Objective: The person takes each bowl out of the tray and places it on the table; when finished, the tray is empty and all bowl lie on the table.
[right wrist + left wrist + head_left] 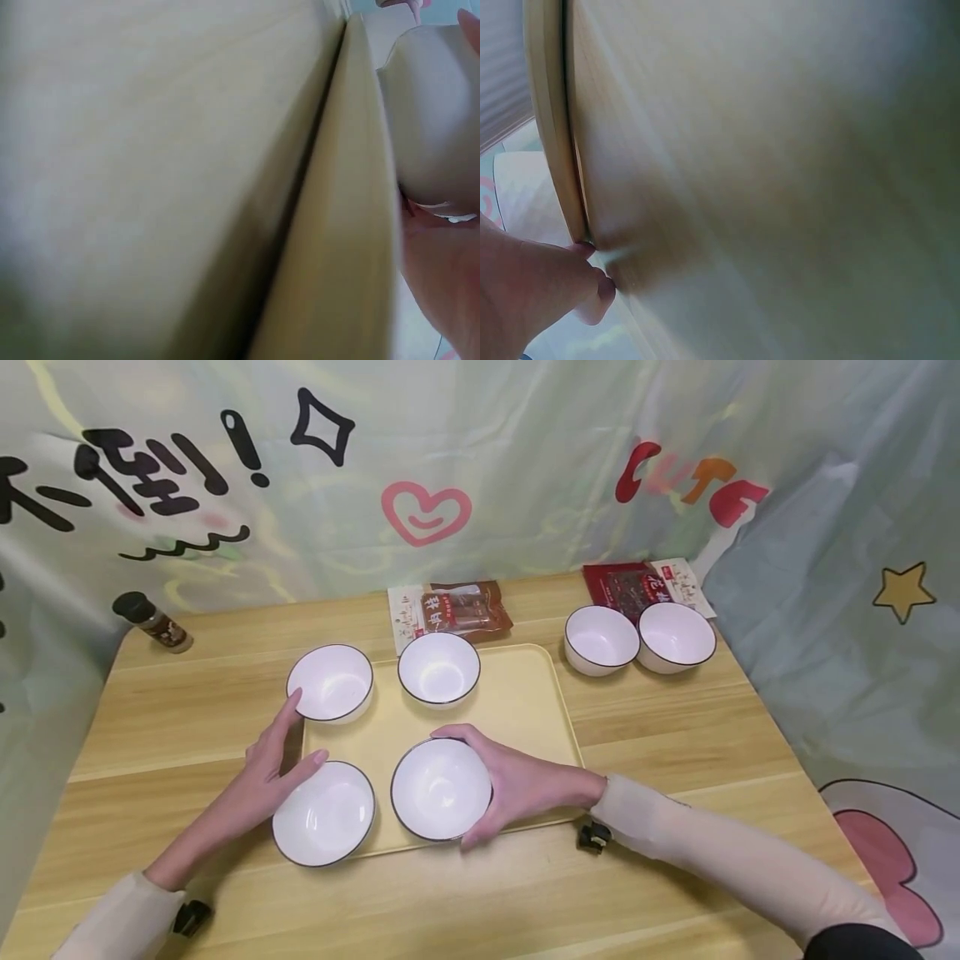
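Observation:
My right hand (517, 781) grips a white, dark-rimmed bowl (441, 789) from its right side, thumb and fingers spread round it, over the front of the yellow tray (517, 693). In the right wrist view this bowl's outer wall (435, 112) shows beside the hand (450, 277). The left hand (262, 781) reaches between two more bowls at the tray's left edge. Its thumb lies over the rim of the front-left bowl (324, 814); its extended fingers are by the back-left bowl (330, 683). A fourth bowl (439, 668) stands at the tray's back.
Two similar bowls, one left (602, 639) and one right (677, 637), stand side by side at the back right. Behind them lies a red spice packet (633, 589); a brown packet (457, 608) lies behind the tray. A black-capped jar (161, 627) is at the back left.

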{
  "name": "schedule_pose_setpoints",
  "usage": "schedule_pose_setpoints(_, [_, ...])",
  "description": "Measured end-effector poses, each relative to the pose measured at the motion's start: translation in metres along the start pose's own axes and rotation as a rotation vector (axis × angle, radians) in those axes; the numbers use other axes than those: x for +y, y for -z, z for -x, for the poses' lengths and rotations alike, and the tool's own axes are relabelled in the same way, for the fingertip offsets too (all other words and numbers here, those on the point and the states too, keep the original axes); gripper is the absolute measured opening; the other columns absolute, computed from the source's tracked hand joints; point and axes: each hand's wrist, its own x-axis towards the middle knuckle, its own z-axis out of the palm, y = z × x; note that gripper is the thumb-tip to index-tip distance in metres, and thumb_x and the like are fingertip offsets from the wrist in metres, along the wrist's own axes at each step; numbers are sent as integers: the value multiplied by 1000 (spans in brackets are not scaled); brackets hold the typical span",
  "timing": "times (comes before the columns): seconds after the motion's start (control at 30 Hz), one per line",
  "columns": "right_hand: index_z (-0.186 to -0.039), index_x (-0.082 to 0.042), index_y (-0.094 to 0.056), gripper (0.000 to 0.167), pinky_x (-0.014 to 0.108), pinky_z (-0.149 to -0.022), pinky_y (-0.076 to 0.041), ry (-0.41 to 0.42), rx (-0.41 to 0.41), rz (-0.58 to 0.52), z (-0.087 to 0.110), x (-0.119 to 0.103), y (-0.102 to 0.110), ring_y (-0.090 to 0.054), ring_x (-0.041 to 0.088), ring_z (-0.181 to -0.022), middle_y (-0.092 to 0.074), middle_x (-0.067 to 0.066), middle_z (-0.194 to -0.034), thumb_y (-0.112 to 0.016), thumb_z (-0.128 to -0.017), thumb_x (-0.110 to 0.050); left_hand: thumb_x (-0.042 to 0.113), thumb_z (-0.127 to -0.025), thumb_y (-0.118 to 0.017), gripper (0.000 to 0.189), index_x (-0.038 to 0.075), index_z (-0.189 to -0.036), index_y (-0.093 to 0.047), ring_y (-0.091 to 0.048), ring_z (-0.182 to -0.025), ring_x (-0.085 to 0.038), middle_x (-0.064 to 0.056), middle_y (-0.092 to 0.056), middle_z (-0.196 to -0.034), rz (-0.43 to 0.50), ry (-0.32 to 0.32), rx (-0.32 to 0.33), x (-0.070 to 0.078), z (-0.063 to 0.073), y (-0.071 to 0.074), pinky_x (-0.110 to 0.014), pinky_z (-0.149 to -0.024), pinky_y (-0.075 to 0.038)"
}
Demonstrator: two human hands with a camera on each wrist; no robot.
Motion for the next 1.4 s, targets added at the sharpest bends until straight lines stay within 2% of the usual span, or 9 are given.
schedule_pose_setpoints(0.2, [-167, -29, -23, 129, 46, -118, -43, 23, 68, 28, 2, -2, 4, -48, 18, -145, -39, -6, -164, -106, -69, -28, 36, -110, -67, 96, 36, -177, 2, -16, -158, -51, -32, -24, -171, -3, -5, -7, 0, -1, 0, -77, -119, -1])
schedule_pose_setpoints(0.57, [-164, -22, -27, 124, 54, -114, -46, 90, 242, 2, 14, -10, 19, -49, 26, -144, -39, -1, -164, -105, -68, -19, 34, -109, -68, 96, 37, -177, 1, -17, -158, -52, -32, -23, -172, 2, -10, -3, 1, 0, 1, -77, -120, 2])
schedule_pose_setpoints(0.77, [-164, -20, -29, 123, 57, -113, -45, 83, 311, 36, 24, -9, 29, -48, 31, -145, -39, 3, -165, -105, -67, -18, 34, -109, -67, 96, 38, -177, 2, -16, -158, -53, -33, -25, -170, 0, -7, -6, 1, 1, 1, -78, -120, 0])
schedule_pose_setpoints(0.93, [-165, -22, -28, 125, 59, -114, -44, 45, 365, 23, 35, -9, 38, -47, 33, -146, -38, 4, -166, -105, -67, -19, 33, -109, -68, 97, 38, -177, 2, -16, -157, -52, -33, -25, -170, -1, -8, -4, -1, 1, 0, -78, -119, -1])
schedule_pose_setpoints(1.2, [-167, -25, -27, 126, 62, -109, -48, -10, 468, 20, 52, -10, 52, -49, 41, -143, -36, 9, -166, -103, -68, -21, 33, -109, -68, 97, 39, -177, 2, -17, -157, -53, -33, -25, -169, -6, -5, -2, -1, 2, 0, -79, -119, -2])
schedule_pose_setpoints(1.4, [-167, -15, -26, 124, 66, -113, -42, 1, 540, 45, 59, -12, 66, -43, 44, -148, -31, 12, -171, -102, -69, -13, 33, -109, -68, 96, 38, -177, 1, -18, -157, -52, -33, -26, -169, -8, -13, 1, -1, 1, 0, -78, -120, 0])
